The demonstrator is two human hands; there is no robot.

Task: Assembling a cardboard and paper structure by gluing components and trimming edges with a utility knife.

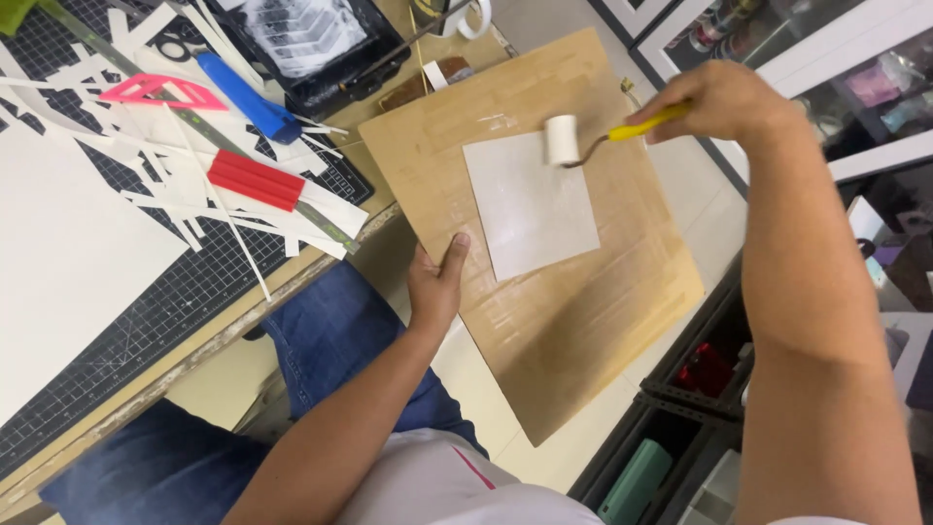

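A wooden board (573,321) rests across my lap and the table edge. A pale grey square sheet (530,209) lies on it. My left hand (435,282) grips the board's near left edge, thumb on top. My right hand (719,102) is shut on the yellow handle of a small white roller (561,139), which touches the sheet's upper right corner.
A black cutting mat (185,292) on the table at left carries white paper strips, a red block (256,180), a blue-handled tool (248,97), a pink triangle (160,90) and a large white sheet (68,243). A black paint tray (306,44) stands behind. Dark shelving (680,418) sits at lower right.
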